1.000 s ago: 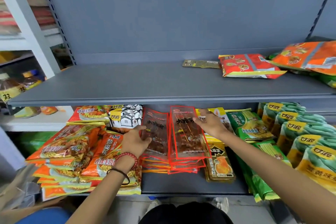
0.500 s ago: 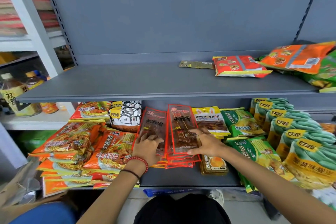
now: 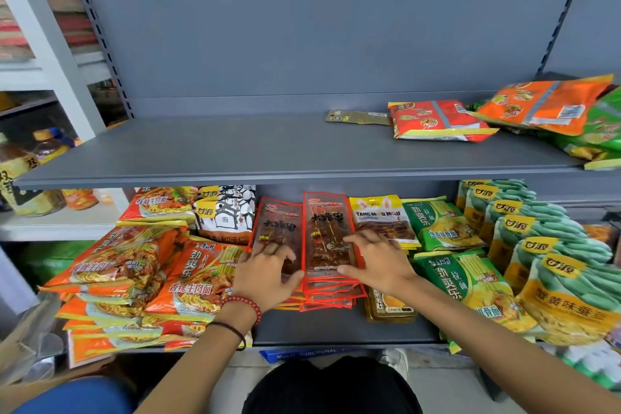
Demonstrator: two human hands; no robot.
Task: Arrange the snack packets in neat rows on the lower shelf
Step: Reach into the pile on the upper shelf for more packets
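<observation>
Both hands are down flat on the red-edged skewer packets, mid lower shelf [image 3: 339, 328]. There are two stacks side by side, touching along their long edges: left stack [image 3: 277, 223], right stack [image 3: 327, 222]. The packets lie lengthwise front to back, and the lower ones are fanned out toward the shelf front. The left hand [image 3: 268, 276] is spread palm-down on the near half of the left stack, with its thumb at the seam between the stacks; nothing is gripped, it just presses. The right hand [image 3: 378, 262] rests on the near right corner of the right stack, fingers [image 3: 356, 239] splayed across the top packet and thumb along its near edge. It looks like a flat press too, not a pinch. So both stacks sit under the palms, not inside a grasp. Neighbours: orange noodle packets [image 3: 114, 259] are piled loosely to the left, touching the left stack's side. A white and black packet [image 3: 225, 215] stands behind them. A yellow packet [image 3: 379, 215] lies just right of the right stack, and a brown packet [image 3: 389, 307] partly under the right wrist. Green noodle packets [image 3: 437, 222] come next, then green bean bags [image 3: 551, 245] at far right. The left wrist wears a red bead bracelet [image 3: 245, 304]. The upper shelf [image 3: 235, 151] holds a red packet [image 3: 433, 119] and an orange packet [image 3: 537, 104] at its right end.
</observation>
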